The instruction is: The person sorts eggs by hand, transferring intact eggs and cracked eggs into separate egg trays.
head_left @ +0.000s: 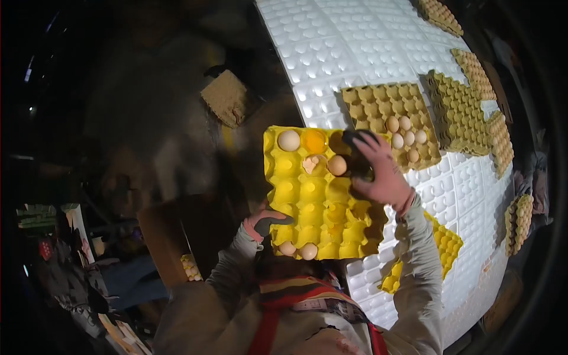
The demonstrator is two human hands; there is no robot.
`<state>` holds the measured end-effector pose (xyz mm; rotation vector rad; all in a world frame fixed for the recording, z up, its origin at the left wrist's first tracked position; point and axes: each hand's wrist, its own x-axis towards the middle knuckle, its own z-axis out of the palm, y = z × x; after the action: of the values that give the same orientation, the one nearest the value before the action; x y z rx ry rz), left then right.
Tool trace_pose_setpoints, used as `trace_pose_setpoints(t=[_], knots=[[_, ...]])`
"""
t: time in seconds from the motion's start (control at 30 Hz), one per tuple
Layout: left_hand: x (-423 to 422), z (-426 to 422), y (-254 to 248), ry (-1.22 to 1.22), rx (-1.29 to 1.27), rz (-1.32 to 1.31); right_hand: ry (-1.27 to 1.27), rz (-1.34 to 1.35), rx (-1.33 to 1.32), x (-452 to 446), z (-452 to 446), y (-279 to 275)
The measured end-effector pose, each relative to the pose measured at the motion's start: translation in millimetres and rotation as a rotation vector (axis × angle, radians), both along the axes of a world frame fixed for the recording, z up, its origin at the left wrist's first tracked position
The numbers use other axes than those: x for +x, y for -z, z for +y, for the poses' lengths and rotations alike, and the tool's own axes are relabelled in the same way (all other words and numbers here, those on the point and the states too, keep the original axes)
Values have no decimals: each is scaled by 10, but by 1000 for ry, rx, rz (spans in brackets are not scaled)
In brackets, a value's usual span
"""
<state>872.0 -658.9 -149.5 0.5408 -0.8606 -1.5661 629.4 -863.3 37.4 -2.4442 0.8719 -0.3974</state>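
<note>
From my remote view, the left hand [267, 225] is closed on the near left edge of the yellow tray [286, 188]. The right hand [387, 171] curves half open over the tray's far right corner; I can't tell whether it grips anything. The tray carries whole eggs [289, 141], a spilled yolk [315, 142] and broken shell [310, 164]. Beyond, I see a brown tray [373, 106] with six eggs, beside stacked trays [458, 115] on white moulded sheets [322, 59].

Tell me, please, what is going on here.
A person's gloved left hand grips the left edge of a yellow tray; the right hand is at its right side, its grip unclear. The yellow tray holds a yolk, broken shell and whole eggs. Beside it, a brown tray with more eggs lies on the white surface.
</note>
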Motion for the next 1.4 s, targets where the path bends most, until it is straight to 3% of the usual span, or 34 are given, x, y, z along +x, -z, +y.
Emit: trace_pose_setpoints(t=[0.03,0.1,0.17,0.23,0.27,0.33,0.4,0.43,0.5,0.53,0.57,0.6,0.67,0.7,0.73,0.8,0.87,0.97,1.07,1.1,1.13,1.2,1.27,1.3,1.37,1.4], knots=[[-10,-30,-57,-27,-1,37,-57,171,-68,104,103,-16],[-139,-81,-341,-52,-41,93,-40,136,-290,141,158,169],[-219,-169,-579,-43,-29,164,-6,64,-276,77,146,295],[-185,-249,-833,6,407,163,42,10,-252,109,160,219],[-216,-225,-677,33,484,228,50,-19,-257,83,188,193],[-262,-215,-480,72,647,363,238,-267,30,-1,261,201],[-251,-192,-541,6,552,241,431,-735,621,-72,269,93],[-224,-210,-615,-37,463,142,505,-852,662,-119,244,5],[-205,-230,-597,-58,397,78,407,-983,680,-320,120,50],[-182,-257,-565,-33,524,169,448,-1026,746,-234,172,-86],[-150,-318,-796,14,597,182,463,-998,730,-163,218,-211],[-203,-384,-804,32,474,168,474,-798,854,-266,144,-175],[-228,-397,-829,61,480,255,369,-568,615,123,211,-430],[-261,-419,-862,71,513,254,290,-335,381,275,208,-510],[-337,-465,-898,81,549,249,153,-179,-53,408,181,-610],[-525,-545,-884,124,561,229,65,76,-400,517,79,-622],[-599,-580,-822,194,501,208,14,411,-399,620,-11,-628],[-668,-596,-924,228,493,185,-98,480,-389,512,-195,-498],[-694,-508,-758,226,566,231,-121,304,-234,325,-381,-463],[-697,-479,-735,223,599,247,-100,297,-7,299,-466,-511],[-679,-447,-730,210,605,244,-58,115,322,239,-494,-578],[-628,-389,-756,195,608,239,-7,-189,662,22,-583,-625],[-503,-295,-595,179,550,211,85,-419,823,-221,-615,-488],[-431,-206,-522,129,405,48,111,-534,861,-293,-548,-439],[-109,-119,-162,34,-190,-500,157,-686,865,-471,-519,-222],[82,-101,85,-26,-650,-871,218,-475,621,-514,-535,-214]])
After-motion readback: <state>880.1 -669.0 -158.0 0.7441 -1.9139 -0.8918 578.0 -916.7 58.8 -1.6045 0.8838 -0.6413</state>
